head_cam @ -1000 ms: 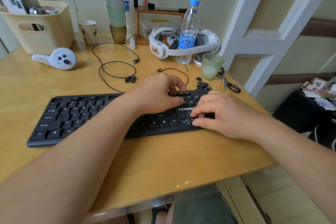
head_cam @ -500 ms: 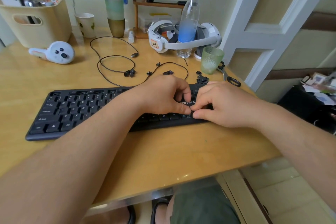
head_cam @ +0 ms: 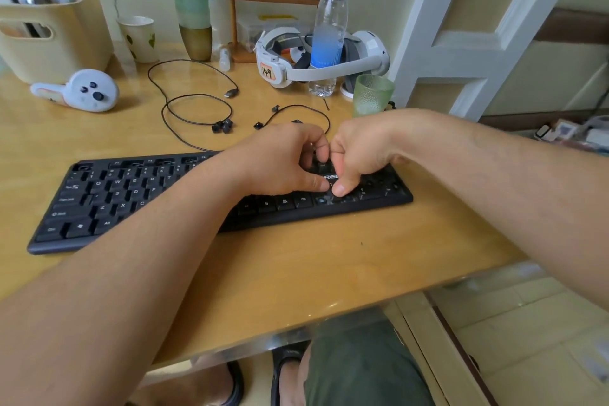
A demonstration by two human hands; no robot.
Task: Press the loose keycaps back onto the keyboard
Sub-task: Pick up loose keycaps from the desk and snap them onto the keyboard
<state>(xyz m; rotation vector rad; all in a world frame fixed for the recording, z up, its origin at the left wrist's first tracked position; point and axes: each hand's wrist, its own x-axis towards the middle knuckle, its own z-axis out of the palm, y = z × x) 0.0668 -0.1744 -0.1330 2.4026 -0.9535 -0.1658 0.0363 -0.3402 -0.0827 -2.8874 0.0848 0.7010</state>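
Presently, keyboard (head_cam: 131,198) long axis left–right, right end angled away, left hand (head_cam: 280,161) and right hand (head_cam: 359,152) curled, thumbs pressing its right section — any grasped keycap indiscernible.

One keyboard (head_cam: 138,198), at the worktop's (head_cam: 296,260) centre. Two hands (head_cam: 283,161) (head_cam: 362,148) on it, toward 3 o'clock. Four loose keycaps visible at 12 o'clock: two touching (head_cam: 222,126), one (head_cam: 258,125), one (head_cam: 276,108). One bottle (head_cam: 329,30), one headset (head_cam: 329,59), one green glass (head_cam: 372,94), one paper cup (head_cam: 140,38), one controller (head_cam: 85,91), one basket (head_cam: 56,33), one cable (head_cam: 184,82).
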